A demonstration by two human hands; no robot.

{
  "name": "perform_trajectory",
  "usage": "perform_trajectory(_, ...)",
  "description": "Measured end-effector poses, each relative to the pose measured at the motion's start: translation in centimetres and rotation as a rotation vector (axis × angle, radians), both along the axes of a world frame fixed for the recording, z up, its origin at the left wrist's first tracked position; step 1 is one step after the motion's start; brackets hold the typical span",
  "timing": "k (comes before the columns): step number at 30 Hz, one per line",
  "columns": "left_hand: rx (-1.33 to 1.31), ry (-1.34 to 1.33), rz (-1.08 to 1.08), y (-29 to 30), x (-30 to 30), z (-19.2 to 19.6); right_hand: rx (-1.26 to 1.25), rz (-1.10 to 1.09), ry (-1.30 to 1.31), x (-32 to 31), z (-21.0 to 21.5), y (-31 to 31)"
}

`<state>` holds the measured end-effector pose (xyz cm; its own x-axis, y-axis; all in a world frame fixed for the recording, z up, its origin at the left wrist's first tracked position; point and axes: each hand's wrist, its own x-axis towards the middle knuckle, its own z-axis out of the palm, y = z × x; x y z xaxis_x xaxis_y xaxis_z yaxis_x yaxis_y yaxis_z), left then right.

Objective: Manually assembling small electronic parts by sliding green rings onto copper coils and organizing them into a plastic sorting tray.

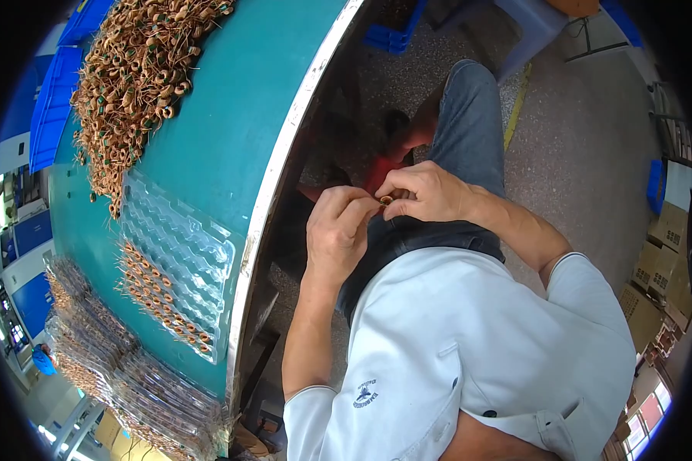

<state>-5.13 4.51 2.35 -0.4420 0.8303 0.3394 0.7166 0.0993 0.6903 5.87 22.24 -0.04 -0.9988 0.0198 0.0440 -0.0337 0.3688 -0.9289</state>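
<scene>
My right hand point(427, 194) pinches a small copper-wound ring coil point(386, 200) between thumb and forefinger, over my lap. My left hand point(338, 228) closes its fingertips at the coil's left side; whether they grip the ring or one of its thin wire leads is too small to tell. Left of my hands, a clear plastic tray point(196, 253) with wavy slots lies on the green tabletop point(242, 84). Rows of ring coils point(161, 296) fill its left and lower part, wires sticking out to the left. Beyond the tray rises a big heap of loose ring coils point(142, 77).
Stacked clear trays full of coils point(131, 369) stand at the table's near end. A pale metal edge point(273, 180) separates the table from my lap. Blue bins point(54, 107) line its far left side. A plastic stool point(534, 31) and cardboard cartons point(661, 257) stand off to the right.
</scene>
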Motion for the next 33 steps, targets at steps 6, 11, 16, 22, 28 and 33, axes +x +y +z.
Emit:
perform_trajectory(6,-0.188,-0.664,0.271,0.2,1.0,0.1,0.084,-0.08,0.046,0.5,0.4,-0.5)
perform_trajectory(11,0.108,-1.135,0.449,0.7,2.2,-0.7,-0.027,-0.315,0.026,0.5,0.2,-0.7)
perform_trajectory(16,0.085,-1.431,0.277,0.7,3.4,-1.8,0.035,-0.3,0.173,0.6,-0.6,-1.7)
perform_trajectory(22,0.191,-1.369,0.31,0.2,3.6,-0.9,-0.069,-0.155,0.017,1.3,0.9,-0.7)
perform_trajectory(28,0.02,-1.378,0.135,-0.6,3.4,-0.5,-0.539,-0.166,-0.259,-1.0,1.9,-0.4)
perform_trajectory(33,0.055,-1.323,0.161,-1.1,2.8,-0.5,-0.251,-0.256,0.121,-1.8,1.9,-1.3)
